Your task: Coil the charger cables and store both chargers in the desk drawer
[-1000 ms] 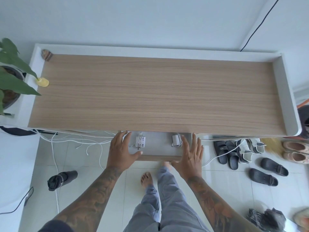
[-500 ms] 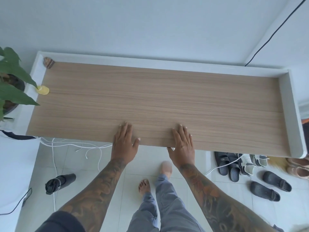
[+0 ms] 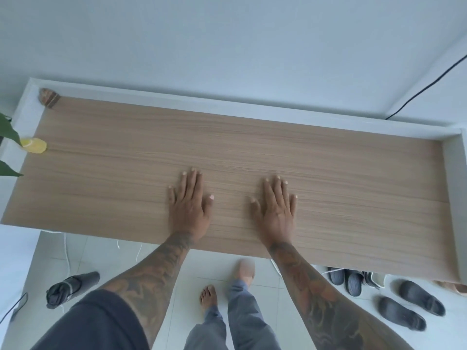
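Observation:
My left hand (image 3: 189, 208) and my right hand (image 3: 276, 212) lie flat, palms down, on the wooden desk top (image 3: 341, 178), fingers spread and holding nothing. They rest side by side near the desk's front edge, a little apart. The drawer and both chargers are hidden under the desk top. Thin white cables (image 3: 66, 251) trail on the floor below the desk's left front edge.
A yellow object (image 3: 34, 145) and a small brown object (image 3: 49, 97) sit at the desk's left end, beside plant leaves (image 3: 8, 130). Several dark shoes (image 3: 401, 309) lie on the floor at right, a folded dark umbrella (image 3: 70, 286) at left. My bare feet (image 3: 208, 296) stand on white tiles.
The drawer with the two chargers, open a second ago, has slid shut out of sight. Both hands left its front and moved forward onto the desk top.

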